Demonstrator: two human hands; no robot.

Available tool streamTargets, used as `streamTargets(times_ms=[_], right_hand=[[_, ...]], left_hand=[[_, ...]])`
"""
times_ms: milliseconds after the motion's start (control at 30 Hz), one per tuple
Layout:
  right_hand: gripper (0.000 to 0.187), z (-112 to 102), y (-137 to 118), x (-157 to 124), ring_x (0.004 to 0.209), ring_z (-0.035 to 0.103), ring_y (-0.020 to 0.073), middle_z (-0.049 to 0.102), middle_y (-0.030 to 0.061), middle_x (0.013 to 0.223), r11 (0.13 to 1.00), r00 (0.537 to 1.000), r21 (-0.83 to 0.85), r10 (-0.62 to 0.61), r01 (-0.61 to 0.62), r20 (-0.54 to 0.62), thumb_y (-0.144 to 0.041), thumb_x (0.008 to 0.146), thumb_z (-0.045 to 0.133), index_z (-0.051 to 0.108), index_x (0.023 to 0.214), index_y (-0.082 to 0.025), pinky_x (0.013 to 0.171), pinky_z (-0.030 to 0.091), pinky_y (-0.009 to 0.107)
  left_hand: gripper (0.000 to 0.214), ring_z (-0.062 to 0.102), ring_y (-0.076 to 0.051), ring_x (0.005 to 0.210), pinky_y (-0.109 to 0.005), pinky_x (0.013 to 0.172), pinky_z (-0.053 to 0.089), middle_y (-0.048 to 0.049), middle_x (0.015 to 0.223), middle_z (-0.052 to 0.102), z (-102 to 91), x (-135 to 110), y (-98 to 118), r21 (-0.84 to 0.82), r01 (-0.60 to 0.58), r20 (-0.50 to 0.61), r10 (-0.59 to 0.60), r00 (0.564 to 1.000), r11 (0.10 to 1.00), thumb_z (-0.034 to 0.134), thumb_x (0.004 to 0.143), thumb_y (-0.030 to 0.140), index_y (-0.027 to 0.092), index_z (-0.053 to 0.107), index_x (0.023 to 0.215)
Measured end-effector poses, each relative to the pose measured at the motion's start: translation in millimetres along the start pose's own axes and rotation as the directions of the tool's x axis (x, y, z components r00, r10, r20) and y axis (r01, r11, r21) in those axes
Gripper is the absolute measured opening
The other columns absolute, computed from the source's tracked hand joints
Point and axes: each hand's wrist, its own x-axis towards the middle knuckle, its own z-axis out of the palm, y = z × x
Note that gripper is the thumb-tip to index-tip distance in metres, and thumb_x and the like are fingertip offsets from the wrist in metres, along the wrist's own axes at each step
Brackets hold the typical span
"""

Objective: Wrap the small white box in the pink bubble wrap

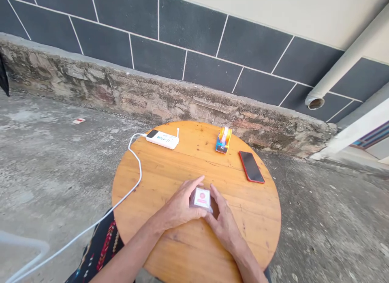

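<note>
A small, clear-sided box (202, 198) with a white top printed in red sits near the middle of the round wooden table, between my two hands. My left hand (184, 202) is closed around its left side, the thumb along the near edge and the fingers reaching behind. From the other side my right hand (223, 220) curves about the box. Its thumb tip meets the near right corner and its forefinger is by the far right corner, with a small gap at the palm. What the box contains cannot be made out.
On the round table (194, 254) lie a white power bank (162, 139) with a long white cable (140, 169), a yellow and blue tape dispenser (224, 140) and a red-edged phone (251, 167). A stone-based wall (170, 98) stands behind, with a drainpipe (337, 70) at right.
</note>
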Motion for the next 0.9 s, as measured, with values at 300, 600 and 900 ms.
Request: streamTargets(times_ms=[300, 600, 900], right_hand=[[0.068, -0.2, -2.4, 0.9, 0.128, 0.042, 0.0268, 0.044, 0.0110, 0.141, 0.999, 1.000, -0.031, 0.016, -0.016, 0.014, -0.040, 0.086, 0.057, 0.026, 0.144, -0.023, 0.105, 0.037, 0.047], [0.073, -1.3, -3.9, 2.7, 0.131, 0.040, 0.0279, 0.041, 0.0105, 0.144, 1.000, 0.999, -0.019, 0.014, -0.014, 0.029, -0.039, 0.083, 0.061, 0.026, 0.144, -0.023, 0.106, 0.036, 0.048], [0.073, -1.8, -3.1, 1.6, 0.133, 0.037, 0.0277, 0.039, 0.0117, 0.145, 0.996, 1.000, 0.091, 0.001, -0.002, 0.013, -0.035, 0.083, 0.061, 0.023, 0.144, -0.023, 0.109, 0.032, 0.051]], left_hand=[[0.072, 0.047, -0.024, 0.123, -0.038, 0.105, 0.037, -0.0026, 0.135, 0.051, -5.2, -9.7, 3.8, -0.008, 0.028, -0.049, -0.029, 0.998, 1.000, 0.063, 0.072, 0.018, 0.029, 0.039, 0.138], [0.077, 0.042, -0.026, 0.127, -0.039, 0.107, 0.035, -0.0038, 0.141, 0.045, -6.3, -11.0, 3.8, 0.003, 0.016, -0.026, -0.016, 1.000, 1.000, 0.065, 0.068, 0.017, 0.026, 0.038, 0.140], [0.058, 0.056, -0.020, 0.102, -0.034, 0.089, 0.047, -0.0056, 0.115, 0.059, -13.3, -7.0, -0.7, -0.026, 0.076, -0.178, -0.080, 0.981, 0.997, 0.053, 0.069, 0.009, 0.021, 0.051, 0.126]])
